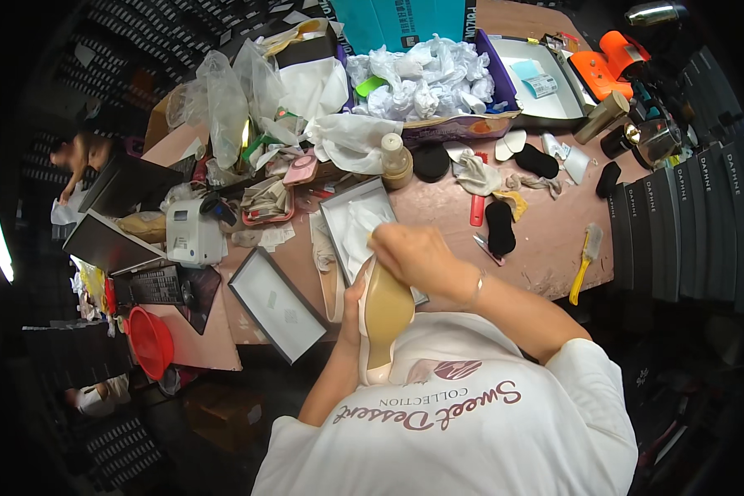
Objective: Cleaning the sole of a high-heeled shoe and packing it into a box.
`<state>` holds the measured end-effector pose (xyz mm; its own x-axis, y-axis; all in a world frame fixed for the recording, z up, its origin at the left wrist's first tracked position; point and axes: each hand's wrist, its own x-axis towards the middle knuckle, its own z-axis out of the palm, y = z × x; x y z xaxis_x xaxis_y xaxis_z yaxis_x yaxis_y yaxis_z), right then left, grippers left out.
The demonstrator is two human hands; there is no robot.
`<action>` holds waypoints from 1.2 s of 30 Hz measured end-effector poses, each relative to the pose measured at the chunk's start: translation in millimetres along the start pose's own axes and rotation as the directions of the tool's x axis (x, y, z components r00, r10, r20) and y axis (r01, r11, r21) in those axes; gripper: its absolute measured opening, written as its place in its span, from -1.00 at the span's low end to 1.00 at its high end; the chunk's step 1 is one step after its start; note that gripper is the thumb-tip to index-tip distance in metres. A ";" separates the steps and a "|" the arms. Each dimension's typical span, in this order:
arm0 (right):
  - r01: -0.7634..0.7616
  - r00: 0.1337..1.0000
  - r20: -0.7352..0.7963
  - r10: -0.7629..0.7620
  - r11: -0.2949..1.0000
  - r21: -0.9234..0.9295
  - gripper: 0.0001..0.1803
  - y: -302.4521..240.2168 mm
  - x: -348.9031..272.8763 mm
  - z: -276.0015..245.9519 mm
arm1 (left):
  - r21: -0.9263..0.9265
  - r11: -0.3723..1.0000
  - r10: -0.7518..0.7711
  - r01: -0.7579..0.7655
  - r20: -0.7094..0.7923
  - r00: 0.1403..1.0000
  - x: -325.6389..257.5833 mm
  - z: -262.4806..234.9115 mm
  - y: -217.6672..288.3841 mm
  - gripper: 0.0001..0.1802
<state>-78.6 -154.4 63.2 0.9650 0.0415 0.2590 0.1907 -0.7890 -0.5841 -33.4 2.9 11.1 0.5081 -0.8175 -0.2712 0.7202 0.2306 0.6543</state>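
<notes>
My left hand (pixel 353 312) is wrapped round a pale shoe (pixel 384 314) and holds it close to my shirt, tan sole facing up. Bent over the toe end, my right hand (pixel 424 259) has its fingers pressed together; what they pinch, if anything, is hidden. Behind the hands lies an open grey shoe box (pixel 331 218) with white tissue paper (pixel 362 221) inside. A second pale shoe (pixel 329 281) rests on the table against the box's left side. Further left sits a grey box lid (pixel 277 307), its white inside showing.
A purple box (pixel 463 128) of crumpled paper stands at the back. A bottle (pixel 396 161), black pads (pixel 500 229) and a yellow-handled brush (pixel 585 264) lie to the right. Left are a white label printer (pixel 195 233), a keyboard (pixel 155 286) and a red basin (pixel 150 343). Grey shoe boxes (pixel 686 223) line the right side.
</notes>
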 end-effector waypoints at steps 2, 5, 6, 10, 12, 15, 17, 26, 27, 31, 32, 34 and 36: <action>0.088 0.996 -0.012 -0.088 0.996 0.016 -0.82 -5.9 -6.0 -0.3 | -0.033 0.998 0.042 -0.047 -0.142 0.989 0.1 11.9 1.6 -0.23; 0.166 0.985 0.039 -0.171 0.981 0.096 -0.82 -14.7 -24.3 1.3 | -0.001 1.000 0.021 -0.021 -0.137 0.990 4.6 10.0 11.2 -0.25; 0.085 0.996 0.014 -0.086 0.995 0.052 -0.84 4.9 -11.5 2.9 | -0.051 0.998 0.016 -0.028 -0.217 0.976 6.8 28.9 10.7 -0.26; 0.153 0.988 -0.014 -0.153 0.983 0.103 -0.84 -4.7 -20.9 -9.7 | -0.028 0.999 0.014 -0.015 -0.057 0.998 4.4 8.4 7.8 -0.24; 0.292 0.956 0.004 -0.293 0.954 0.061 -0.83 -20.5 -46.4 -11.7 | 0.024 1.000 0.014 -0.014 0.011 1.000 6.4 2.6 10.7 -0.24; 0.136 0.976 -0.178 -0.126 0.990 0.043 -0.87 18.8 -20.1 -11.5 | -0.078 0.997 -0.022 0.010 -0.155 0.988 8.4 24.4 10.7 -0.24; 0.219 0.970 -0.126 -0.209 0.973 0.074 -0.88 9.3 -29.9 -15.1 | -0.152 0.988 -0.033 0.037 0.030 0.999 7.0 -4.0 0.7 -0.25; -0.090 0.919 -0.305 0.250 0.886 0.456 -0.79 70.5 16.9 5.9 | -0.156 0.987 -0.014 0.036 0.137 0.991 11.0 7.9 5.3 -0.08; -0.118 0.912 -0.256 0.321 0.802 0.586 -0.76 68.2 12.1 7.9 | -0.097 0.995 0.008 0.005 0.131 0.991 11.5 10.2 10.0 -0.08; -0.380 0.782 0.369 0.503 -0.086 0.921 -0.76 68.8 -10.6 -2.3 | -0.092 0.996 -0.005 0.022 0.175 0.985 9.6 9.1 12.2 -0.05; -0.357 0.738 0.446 0.507 -0.268 0.895 -0.78 62.9 -14.0 -6.5 | -0.090 0.996 0.000 0.015 0.168 0.986 9.1 8.2 11.6 -0.05; -0.290 0.802 0.473 0.365 -0.454 0.842 -0.78 69.5 -28.4 5.9 | -0.086 0.996 0.009 0.005 0.159 0.987 8.1 5.9 10.0 -0.07; -0.236 0.817 0.482 0.316 -0.580 0.780 -0.80 67.7 -34.4 7.9 | -0.117 0.993 0.041 -0.026 0.130 0.991 9.4 8.3 13.3 -0.12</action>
<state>-97.5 -204.4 8.6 0.9356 0.0799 -0.3438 -0.1976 0.9257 -0.3226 -23.0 -6.0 23.1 0.4714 -0.8690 -0.1505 0.7572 0.3113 0.5742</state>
